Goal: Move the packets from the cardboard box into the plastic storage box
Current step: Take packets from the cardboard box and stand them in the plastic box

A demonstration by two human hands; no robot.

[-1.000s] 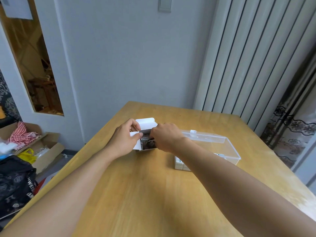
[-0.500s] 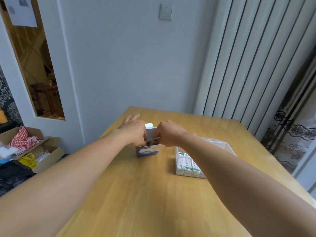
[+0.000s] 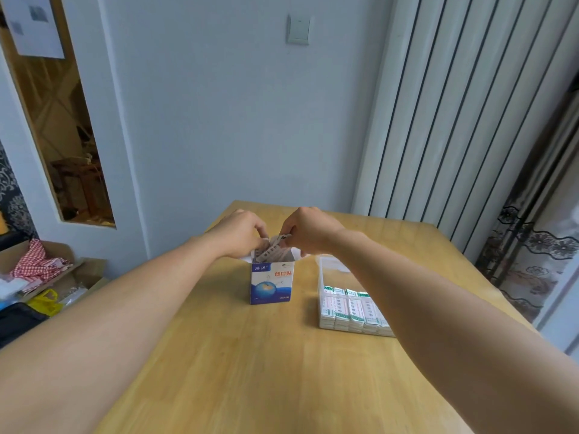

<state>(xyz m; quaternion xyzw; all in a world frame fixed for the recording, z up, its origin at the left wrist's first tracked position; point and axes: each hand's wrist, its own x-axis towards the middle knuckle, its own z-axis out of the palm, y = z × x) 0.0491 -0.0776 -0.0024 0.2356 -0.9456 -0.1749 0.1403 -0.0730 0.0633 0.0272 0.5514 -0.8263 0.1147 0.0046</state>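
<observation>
Left hand [image 3: 241, 234]: held curled at the box's [image 3: 272, 281] open top; whether anything was gripped could not be told.
Right hand [image 3: 308, 231]: packets [image 3: 275, 245] were pinched, half drawn out of the box.
Box: stood upright on the table [image 3: 250, 364], more packets inside.
Tub [image 3: 322, 277]: just right of the box, rows of packets stacked within.
Label: "创口贴" was printed in red.

The cardboard box [image 3: 272, 282] stands upright on the table [image 3: 250, 371], about midway between its left and right edges, toward the far edge. Packets [image 3: 272, 250] stick up out of its open top. The plastic storage box [image 3: 332, 270] lies just right of it, more packets [image 3: 352, 310] lined up inside at its near end.
</observation>
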